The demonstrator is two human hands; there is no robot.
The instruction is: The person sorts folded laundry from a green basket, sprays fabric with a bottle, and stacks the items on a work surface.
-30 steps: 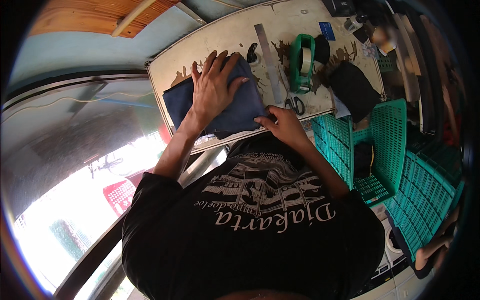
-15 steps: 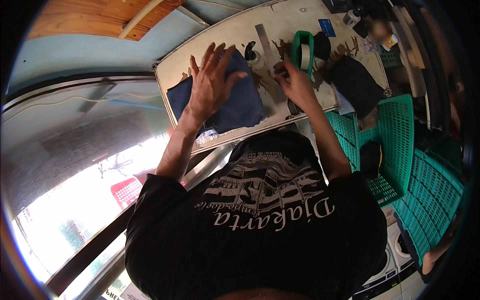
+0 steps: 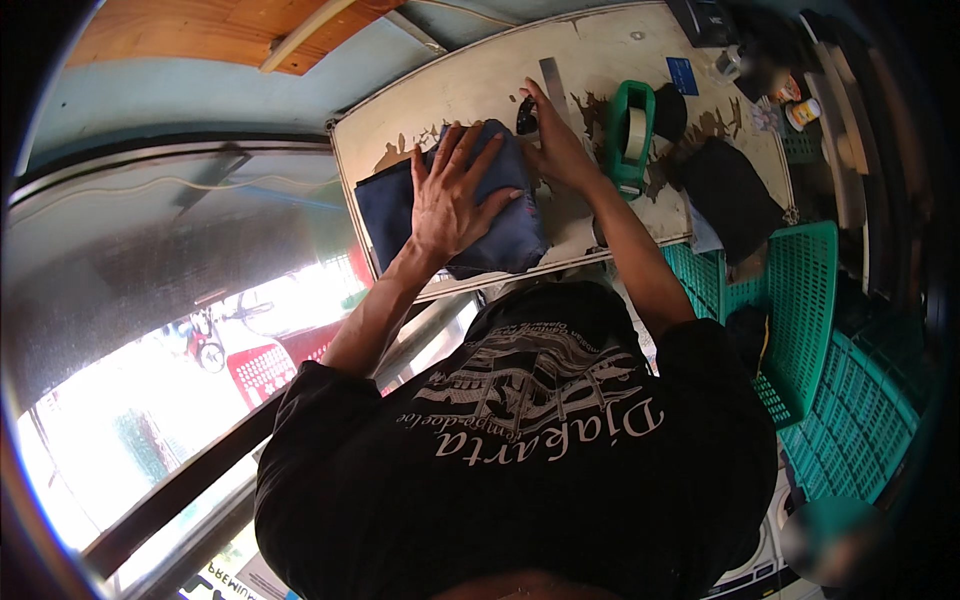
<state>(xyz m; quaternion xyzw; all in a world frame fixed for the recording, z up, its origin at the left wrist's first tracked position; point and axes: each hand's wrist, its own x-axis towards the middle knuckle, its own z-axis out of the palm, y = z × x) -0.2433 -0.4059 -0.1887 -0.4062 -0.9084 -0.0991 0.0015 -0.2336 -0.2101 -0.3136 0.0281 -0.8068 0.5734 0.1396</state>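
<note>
Cloth [image 3: 508, 243] lies folded on the surface [image 3: 590, 48], my 11 o'clock. My left hand [image 3: 450, 205] rests on it, spread wide, probably steadying it. Right hand [image 3: 557, 150], its 1 o'clock, beside black nozzle [image 3: 526, 116]; grip unclear to me.

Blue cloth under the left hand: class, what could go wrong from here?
The blue cloth lies close to the near edge of the table, so it might slide off if the left hand pushed it that way.
The right hand is at the black bottle top; a clumsy touch could tip it.
The right arm passes near the green tape dispenser and might bump it.
</note>
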